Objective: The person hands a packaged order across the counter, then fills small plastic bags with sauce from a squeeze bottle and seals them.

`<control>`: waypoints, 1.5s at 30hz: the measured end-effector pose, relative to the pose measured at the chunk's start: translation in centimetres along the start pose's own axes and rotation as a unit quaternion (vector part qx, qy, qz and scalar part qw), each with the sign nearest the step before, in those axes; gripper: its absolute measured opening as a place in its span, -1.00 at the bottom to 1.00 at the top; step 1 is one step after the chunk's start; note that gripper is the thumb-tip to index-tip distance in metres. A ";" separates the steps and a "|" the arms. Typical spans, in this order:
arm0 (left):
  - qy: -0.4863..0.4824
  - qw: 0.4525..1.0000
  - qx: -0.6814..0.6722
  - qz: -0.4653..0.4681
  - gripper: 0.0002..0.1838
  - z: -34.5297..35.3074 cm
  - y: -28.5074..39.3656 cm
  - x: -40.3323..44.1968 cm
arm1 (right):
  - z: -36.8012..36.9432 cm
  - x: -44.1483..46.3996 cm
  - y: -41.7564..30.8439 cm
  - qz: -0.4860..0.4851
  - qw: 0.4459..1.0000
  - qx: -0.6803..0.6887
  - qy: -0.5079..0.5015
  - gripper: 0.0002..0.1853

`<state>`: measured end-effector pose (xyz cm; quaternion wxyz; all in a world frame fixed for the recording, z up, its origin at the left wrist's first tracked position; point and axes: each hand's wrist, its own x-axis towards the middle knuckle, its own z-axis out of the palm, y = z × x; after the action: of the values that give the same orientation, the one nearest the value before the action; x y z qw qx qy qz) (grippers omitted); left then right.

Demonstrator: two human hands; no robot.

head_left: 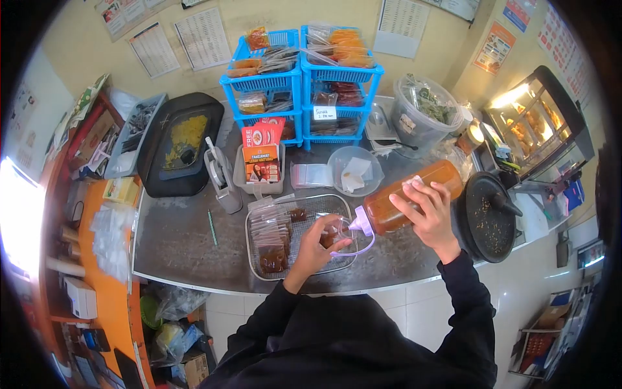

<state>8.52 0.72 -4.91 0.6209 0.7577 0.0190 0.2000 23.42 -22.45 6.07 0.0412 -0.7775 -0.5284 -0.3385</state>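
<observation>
My right hand [424, 214] is wrapped round a large squeeze bottle [392, 200] of orange-brown sauce, tipped on its side with the nozzle pointing left. A lilac cap with a strap hangs at its neck. My left hand [315, 249] pinches a small clear plastic bag [332, 235] with some brown sauce in it, right at the nozzle tip. Whether the nozzle is inside the bag's mouth I cannot tell. Below my left hand sits a wire mesh basket [254, 262], where filled sauce sachets [272, 240] stand in a row.
Behind are a tub with leaflets [262, 165], a clear round bowl [355, 170] and blue stacked baskets [343, 81] of sachets. A stone mortar [483, 223] stands right, near a lit food cabinet [531, 120]. A tape dispenser [222, 178], pen [212, 227] and black tray [159, 175] lie left.
</observation>
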 end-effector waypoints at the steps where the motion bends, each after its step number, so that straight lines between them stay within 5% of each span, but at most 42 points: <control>1: -0.006 1.000 0.015 0.015 -0.40 0.0 -0.2 0.1 | 0.1 -0.4 0.0 0.009 1.000 0.008 -0.003 -0.47; 12: -0.037 0.998 -0.050 -0.012 -0.40 1.0 0.0 0.4 | 2.2 -4.9 -5.1 0.247 0.949 0.197 0.002 -0.14; 19: -0.018 0.963 -0.270 -0.003 -0.43 3.5 -0.5 1.2 | 8.3 -10.4 -9.6 0.519 0.761 0.372 0.118 -0.07; 23: 0.000 0.947 -0.320 -0.023 -0.47 4.0 0.2 1.4 | 10.2 -12.1 -11.7 0.578 0.676 0.434 0.146 0.01; 25: 0.015 0.949 -0.316 -0.011 -0.49 4.0 0.7 1.6 | 8.5 -10.9 -12.0 0.560 0.754 0.319 0.130 -0.08; 29: 0.053 0.932 -0.359 -0.011 -0.49 4.1 1.5 1.7 | 6.8 -11.2 -16.0 0.594 0.750 0.230 0.180 -0.15; 30: 0.063 0.936 -0.345 -0.002 -0.48 4.2 1.6 1.6 | 6.9 -12.2 -17.2 0.516 0.799 0.245 0.190 -0.23; 33: 0.078 0.940 -0.333 0.001 -0.49 4.3 2.6 1.4 | 3.8 -5.3 -16.0 0.396 0.805 0.416 0.149 -0.41; 36: 0.110 0.958 -0.264 0.015 -0.46 4.4 3.3 1.5 | 3.3 0.0 -15.1 0.419 0.666 0.592 0.176 -0.67; 38: 0.129 0.965 -0.226 0.022 -0.42 4.0 3.5 1.6 | 4.2 0.3 -14.5 0.403 0.648 0.632 0.133 -0.77; 39: 0.111 0.964 -0.243 0.007 -0.40 3.5 4.1 1.8 | 4.6 0.5 -14.1 0.394 0.640 0.651 0.110 -0.82; 42: 0.027 0.948 -0.312 -0.057 -0.36 -0.4 6.5 3.2 | 4.0 2.0 -13.8 0.408 0.499 0.756 0.115 -0.84; 45: -0.012 0.976 -0.196 -0.094 -0.71 -3.1 6.7 4.2 | 4.3 2.3 -13.3 0.398 0.466 0.786 0.084 -0.85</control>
<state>9.88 3.29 3.14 0.7734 0.6185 0.0433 0.1320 14.72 -12.99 0.14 0.8094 -0.5118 -0.1989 0.2082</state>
